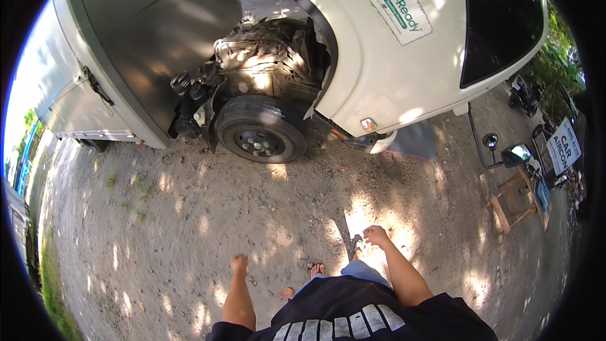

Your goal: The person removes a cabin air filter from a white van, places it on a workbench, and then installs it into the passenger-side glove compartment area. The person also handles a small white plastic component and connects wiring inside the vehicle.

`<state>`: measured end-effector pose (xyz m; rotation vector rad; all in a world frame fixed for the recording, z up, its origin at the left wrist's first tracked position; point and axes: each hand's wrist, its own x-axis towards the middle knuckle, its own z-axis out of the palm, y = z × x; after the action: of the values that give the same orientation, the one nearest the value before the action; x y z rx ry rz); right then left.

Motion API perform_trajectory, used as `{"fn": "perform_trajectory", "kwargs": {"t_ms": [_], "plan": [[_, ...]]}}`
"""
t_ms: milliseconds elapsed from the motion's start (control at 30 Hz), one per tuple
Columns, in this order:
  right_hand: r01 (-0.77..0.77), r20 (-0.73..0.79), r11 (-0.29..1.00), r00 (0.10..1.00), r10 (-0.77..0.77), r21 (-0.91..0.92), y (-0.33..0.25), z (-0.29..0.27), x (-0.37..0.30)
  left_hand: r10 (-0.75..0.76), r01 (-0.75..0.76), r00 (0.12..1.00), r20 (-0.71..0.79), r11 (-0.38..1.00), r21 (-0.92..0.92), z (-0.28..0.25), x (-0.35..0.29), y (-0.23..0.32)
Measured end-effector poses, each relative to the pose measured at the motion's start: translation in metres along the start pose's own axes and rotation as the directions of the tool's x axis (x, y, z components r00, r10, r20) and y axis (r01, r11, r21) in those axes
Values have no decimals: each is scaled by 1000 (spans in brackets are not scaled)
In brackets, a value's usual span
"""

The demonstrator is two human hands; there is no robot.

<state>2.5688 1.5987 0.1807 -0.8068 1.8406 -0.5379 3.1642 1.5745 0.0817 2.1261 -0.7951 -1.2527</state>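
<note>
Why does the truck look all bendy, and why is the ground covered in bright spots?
In the head view, the fisheye lens curves the white truck toward the dark round rim. Sunlight through leaves dapples the dirt ground with bright patches and shade. Glare washes out the right hand; the left hand is in softer light.

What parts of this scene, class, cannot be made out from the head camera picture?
- Right hand: small and curled; whether it holds the dark thing beside it is unclear.
- Left hand: too small to read the fingers.
- Engine bay above the front wheel: parts lost in shadow and glare.
- Truck: cab top cut off by the upper edge.
- Windscreen: dark, interior hidden.
- Wooden stool: distorted near the rim.
</note>
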Motion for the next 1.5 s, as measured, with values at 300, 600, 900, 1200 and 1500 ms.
{"fn": "perform_trajectory", "kwargs": {"t_ms": [300, 600, 900, 1200, 1500], "plan": [[-57, -242, 975, 964, 110, 215, 121, -48, -79, 695, -669, 684, 219, 718, -189, 219, -81, 395], [-428, -154, 401, 504, 850, 810, 425, -68, -293, 29, -457, 510, 860, 856, 242, 428, -237, 145], [-223, 17, 21, 168, 986, 975, 546, -92, -406, -64, -589, 515, 855, 698, 407, 516, -329, 49], [-204, -55, 215, 592, 804, 955, 525, -202, -297, 93, -683, 642, 761, 519, 514, 557, -307, 56], [-249, -143, 382, 644, 752, 890, 574, -378, -248, -209, -354, 714, 668, 715, 602, 713, -320, 60]]}}
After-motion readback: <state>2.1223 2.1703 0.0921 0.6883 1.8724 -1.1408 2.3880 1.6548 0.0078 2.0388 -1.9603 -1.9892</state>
